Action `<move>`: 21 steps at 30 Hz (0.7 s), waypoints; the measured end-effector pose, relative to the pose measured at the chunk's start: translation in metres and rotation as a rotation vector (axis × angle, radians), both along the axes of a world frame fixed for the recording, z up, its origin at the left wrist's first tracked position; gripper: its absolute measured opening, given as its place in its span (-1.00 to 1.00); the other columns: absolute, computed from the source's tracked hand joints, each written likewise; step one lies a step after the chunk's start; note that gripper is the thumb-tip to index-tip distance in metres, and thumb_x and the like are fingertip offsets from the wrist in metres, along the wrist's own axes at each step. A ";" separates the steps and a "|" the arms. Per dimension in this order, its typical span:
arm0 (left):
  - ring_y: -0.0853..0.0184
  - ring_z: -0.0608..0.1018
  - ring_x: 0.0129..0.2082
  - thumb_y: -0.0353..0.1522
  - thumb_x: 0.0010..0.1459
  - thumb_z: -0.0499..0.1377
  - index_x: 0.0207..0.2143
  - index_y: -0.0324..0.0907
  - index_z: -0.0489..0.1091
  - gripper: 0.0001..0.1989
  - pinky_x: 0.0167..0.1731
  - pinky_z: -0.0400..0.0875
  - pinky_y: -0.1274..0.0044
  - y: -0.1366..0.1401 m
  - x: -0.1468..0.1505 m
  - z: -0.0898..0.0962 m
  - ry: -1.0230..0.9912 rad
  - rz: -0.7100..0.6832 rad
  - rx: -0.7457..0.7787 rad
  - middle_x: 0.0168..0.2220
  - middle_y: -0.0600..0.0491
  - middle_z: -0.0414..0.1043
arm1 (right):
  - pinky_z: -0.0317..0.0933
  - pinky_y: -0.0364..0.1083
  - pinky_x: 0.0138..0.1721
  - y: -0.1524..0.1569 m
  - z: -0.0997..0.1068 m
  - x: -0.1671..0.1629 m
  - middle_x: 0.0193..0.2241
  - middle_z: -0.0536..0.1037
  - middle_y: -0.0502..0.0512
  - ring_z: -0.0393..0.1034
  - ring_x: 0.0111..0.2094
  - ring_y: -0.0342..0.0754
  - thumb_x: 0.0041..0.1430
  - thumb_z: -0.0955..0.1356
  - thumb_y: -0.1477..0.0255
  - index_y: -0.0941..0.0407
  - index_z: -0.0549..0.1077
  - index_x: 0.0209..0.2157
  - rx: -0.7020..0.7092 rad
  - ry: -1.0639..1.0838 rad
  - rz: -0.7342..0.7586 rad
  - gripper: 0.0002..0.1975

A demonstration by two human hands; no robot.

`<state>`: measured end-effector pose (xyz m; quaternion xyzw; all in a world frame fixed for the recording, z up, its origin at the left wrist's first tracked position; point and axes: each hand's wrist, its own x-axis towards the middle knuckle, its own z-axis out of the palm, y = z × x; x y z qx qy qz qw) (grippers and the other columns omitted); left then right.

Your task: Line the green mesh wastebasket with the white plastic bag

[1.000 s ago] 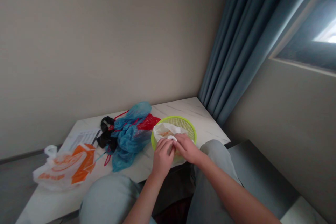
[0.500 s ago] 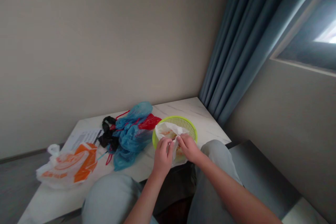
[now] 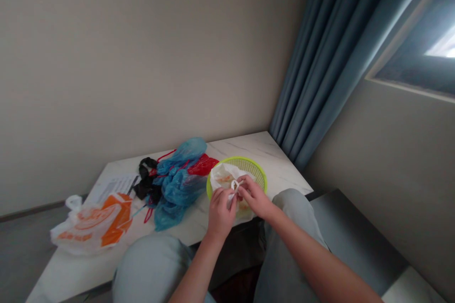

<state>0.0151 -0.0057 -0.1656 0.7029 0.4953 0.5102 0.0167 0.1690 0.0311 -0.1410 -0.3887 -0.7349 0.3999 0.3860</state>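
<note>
Lime-green on a white table point(image 3: 279, 170), a mesh basket point(image 3: 253, 166) cradles a white bag point(image 3: 221, 173) overlapping its near rim as my left hand point(image 3: 220, 206) and right hand point(image 3: 254, 195) pinch a thin loop point(image 3: 235, 184) of it. Blue plastic point(image 3: 177, 189) crowds left; bare tabletop runs right to the edge, near my right knee point(image 3: 295, 206).

A blue curtain point(image 3: 320, 64) is hung beside a window point(image 3: 415, 57), upper right; printed paper point(image 3: 115, 185) is laid lower left.
</note>
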 end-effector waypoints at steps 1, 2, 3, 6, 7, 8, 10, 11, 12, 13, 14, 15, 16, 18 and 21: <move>0.22 0.50 -0.20 -0.40 0.24 0.17 -0.18 -0.15 0.38 -0.91 -0.13 0.43 0.36 0.000 -0.002 0.001 -0.028 0.030 -0.007 -0.28 -0.01 0.46 | 0.25 -0.08 -0.23 -0.001 0.001 0.002 -0.33 0.47 0.04 0.36 -0.31 -0.06 0.27 0.30 0.36 0.08 0.30 -0.08 0.071 -0.041 0.013 -0.80; 0.22 0.51 -0.19 -0.38 0.24 0.18 -0.18 -0.15 0.39 -0.91 -0.12 0.43 0.36 0.000 -0.004 0.003 -0.053 0.056 -0.016 -0.27 -0.02 0.47 | 0.24 -0.05 -0.18 -0.001 0.001 0.003 -0.27 0.46 0.07 0.34 -0.24 -0.03 0.22 0.33 0.41 0.08 0.30 -0.11 0.144 -0.088 0.018 -0.79; 0.22 0.52 -0.19 -0.37 0.24 0.18 -0.18 -0.15 0.41 -0.90 -0.11 0.43 0.36 0.001 -0.005 0.004 -0.074 0.076 -0.032 -0.26 -0.02 0.49 | 0.22 -0.03 -0.14 -0.002 0.002 0.005 -0.24 0.44 0.09 0.31 -0.20 -0.01 0.17 0.35 0.46 0.08 0.31 -0.16 0.210 -0.142 0.026 -0.81; 0.20 0.54 -0.18 -0.31 0.26 0.16 -0.18 -0.13 0.44 -0.88 -0.10 0.42 0.34 0.003 -0.010 0.006 -0.102 0.099 -0.094 -0.24 -0.04 0.52 | 0.17 0.00 -0.12 0.001 0.001 0.007 -0.33 0.43 0.08 0.26 -0.21 0.01 0.17 0.30 0.57 0.08 0.36 -0.34 0.352 -0.295 0.086 -0.90; 0.19 0.54 -0.18 -0.30 0.27 0.15 -0.19 -0.13 0.45 -0.86 -0.09 0.42 0.32 0.005 -0.011 0.006 -0.090 0.094 -0.122 -0.24 -0.04 0.53 | 0.16 0.01 -0.11 0.002 0.001 0.008 -0.34 0.43 0.08 0.25 -0.20 0.02 0.19 0.28 0.60 0.08 0.38 -0.38 0.389 -0.322 0.104 -0.86; 0.18 0.54 -0.20 -0.30 0.28 0.13 -0.19 -0.13 0.47 -0.85 -0.09 0.41 0.31 0.006 -0.012 0.006 -0.068 0.082 -0.153 -0.25 -0.03 0.54 | 0.15 0.03 -0.09 0.003 0.000 0.009 -0.35 0.45 0.09 0.25 -0.19 0.03 0.20 0.27 0.62 0.08 0.40 -0.41 0.421 -0.334 0.113 -0.81; 0.18 0.55 -0.23 -0.31 0.29 0.10 -0.21 -0.12 0.49 -0.82 -0.09 0.40 0.28 0.009 -0.013 0.005 -0.017 0.035 -0.220 -0.26 -0.03 0.57 | 0.15 0.05 -0.07 0.006 -0.003 0.010 -0.32 0.50 0.10 0.26 -0.16 0.04 0.20 0.27 0.64 0.07 0.46 -0.42 0.463 -0.323 0.097 -0.77; 0.18 0.55 -0.25 -0.32 0.29 0.09 -0.22 -0.12 0.51 -0.81 -0.09 0.40 0.28 0.011 -0.013 0.004 -0.005 0.000 -0.254 -0.27 -0.03 0.57 | 0.16 0.06 -0.06 0.007 -0.004 0.011 -0.31 0.51 0.10 0.27 -0.15 0.05 0.21 0.28 0.64 0.06 0.49 -0.42 0.475 -0.311 0.082 -0.76; 0.18 0.56 -0.26 -0.32 0.28 0.09 -0.23 -0.12 0.52 -0.80 -0.11 0.41 0.28 0.012 -0.013 0.003 -0.012 -0.039 -0.287 -0.28 -0.03 0.58 | 0.17 0.06 -0.06 0.007 -0.004 0.011 -0.30 0.53 0.10 0.28 -0.14 0.05 0.21 0.28 0.64 0.06 0.51 -0.41 0.485 -0.296 0.065 -0.75; 0.19 0.56 -0.26 -0.31 0.27 0.09 -0.25 -0.12 0.52 -0.80 -0.14 0.42 0.30 0.013 -0.014 0.003 -0.041 -0.083 -0.326 -0.28 -0.04 0.58 | 0.18 0.06 -0.06 0.008 -0.005 0.012 -0.29 0.54 0.10 0.29 -0.15 0.05 0.22 0.29 0.64 0.06 0.52 -0.41 0.489 -0.280 0.047 -0.74; 0.20 0.57 -0.27 -0.30 0.27 0.10 -0.26 -0.13 0.53 -0.79 -0.17 0.43 0.33 0.014 -0.014 0.003 -0.090 -0.130 -0.373 -0.29 -0.04 0.58 | 0.20 0.06 -0.06 0.008 -0.004 0.012 -0.29 0.55 0.10 0.30 -0.15 0.05 0.22 0.29 0.64 0.05 0.53 -0.40 0.489 -0.261 0.025 -0.74; 0.21 0.57 -0.28 -0.28 0.27 0.10 -0.27 -0.13 0.53 -0.78 -0.21 0.44 0.36 0.015 -0.014 0.003 -0.154 -0.176 -0.426 -0.30 -0.03 0.58 | 0.21 0.06 -0.06 0.007 -0.003 0.012 -0.27 0.56 0.10 0.31 -0.15 0.04 0.22 0.29 0.64 0.05 0.54 -0.38 0.487 -0.239 0.001 -0.74; 0.22 0.57 -0.30 -0.26 0.27 0.10 -0.28 -0.14 0.53 -0.76 -0.25 0.44 0.39 0.015 -0.015 0.004 -0.231 -0.213 -0.480 -0.31 -0.02 0.58 | 0.22 0.07 -0.05 0.006 -0.001 0.012 -0.24 0.56 0.11 0.32 -0.13 0.05 0.22 0.28 0.64 0.06 0.54 -0.36 0.482 -0.217 -0.021 -0.74; 0.25 0.56 -0.35 -0.22 0.24 0.12 -0.29 -0.17 0.54 -0.74 -0.32 0.44 0.44 0.015 -0.017 0.006 -0.396 -0.265 -0.571 -0.35 0.00 0.57 | 0.21 0.10 0.02 0.003 0.005 0.011 -0.11 0.54 0.15 0.33 -0.05 0.06 0.22 0.29 0.62 0.07 0.54 -0.27 0.465 -0.197 -0.039 -0.77; 0.26 0.54 -0.42 -0.19 0.16 0.19 -0.36 -0.20 0.54 -0.73 -0.40 0.42 0.47 0.015 -0.022 0.008 -0.602 -0.314 -0.645 -0.42 0.01 0.54 | 0.14 0.15 0.13 -0.003 0.014 0.010 0.07 0.43 0.20 0.27 0.09 0.10 0.22 0.35 0.48 0.07 0.50 -0.12 0.426 -0.223 0.000 -0.81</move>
